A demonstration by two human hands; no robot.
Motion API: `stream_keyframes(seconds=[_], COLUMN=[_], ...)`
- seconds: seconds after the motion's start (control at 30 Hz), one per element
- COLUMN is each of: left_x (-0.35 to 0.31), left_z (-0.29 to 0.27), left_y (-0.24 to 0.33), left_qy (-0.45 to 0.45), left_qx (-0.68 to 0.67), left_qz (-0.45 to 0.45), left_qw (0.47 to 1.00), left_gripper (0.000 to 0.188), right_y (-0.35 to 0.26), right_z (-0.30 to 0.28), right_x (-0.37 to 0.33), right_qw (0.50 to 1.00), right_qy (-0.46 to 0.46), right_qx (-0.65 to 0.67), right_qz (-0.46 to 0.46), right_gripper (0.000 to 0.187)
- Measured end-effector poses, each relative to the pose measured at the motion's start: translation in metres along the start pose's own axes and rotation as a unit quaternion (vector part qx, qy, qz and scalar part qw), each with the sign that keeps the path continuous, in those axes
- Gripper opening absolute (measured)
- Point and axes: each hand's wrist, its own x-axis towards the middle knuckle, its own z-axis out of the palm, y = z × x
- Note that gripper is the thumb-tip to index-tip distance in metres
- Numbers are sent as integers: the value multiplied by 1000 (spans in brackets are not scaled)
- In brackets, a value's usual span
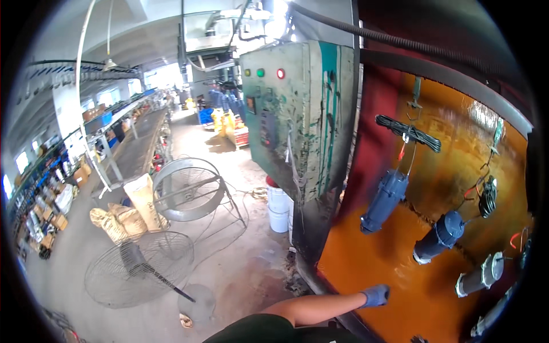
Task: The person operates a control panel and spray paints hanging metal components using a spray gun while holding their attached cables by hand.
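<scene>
My left arm reaches across the lower middle, and my left hand (376,295) in a blue-grey glove is over the orange-brown bottom of a spray booth (354,251). Its fingers look curled closed; what they hold, if anything, is hidden. Nearest to it hang dark submersible pumps: one (386,200) with a black coiled cable (409,133) above it, a second (439,235), and a third with a greyish casing (481,274). They hang tilted from hooks (414,103). At the bottom edge a small dark shape (419,339) shows; I cannot tell whether it is my right hand.
A worn green control cabinet (286,114) stands left of the booth opening, with white buckets (278,211) beneath. Two large fans (189,188) and several paper sacks (143,200) stand on the floor. A long conveyor bench (137,143) runs back on the left.
</scene>
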Motion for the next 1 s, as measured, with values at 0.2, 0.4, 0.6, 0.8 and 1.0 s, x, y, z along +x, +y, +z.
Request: stream_keyframes(seconds=[0.2, 0.4, 0.6, 0.8, 1.0], left_x=[-92, -266, -465, -509, -467], left_z=[16, 46, 139, 206, 222], left_y=[-168, -229, -297, -212, -201], left_qy=[69, -55, -144, 138, 132], left_qx=[226, 80, -44, -297, -332], left_qz=[8, -285, -530, -612, -639], left_qw=[972, 954, 834, 720, 682], left_gripper=[32, 64, 30, 15, 13], right_y=[36, 103, 158, 238, 309], right_z=[-30, -25, -19, -4, 13], right_x=[-6, -4, 27, 33, 44], right_qw=[996, 980, 960, 923, 880], right_qy=[72, 150, 196, 263, 297], right_qx=[56, 130, 200, 273, 357], right_qz=[1, 28, 28, 65, 104], right_gripper=[50, 48, 45, 43, 41])
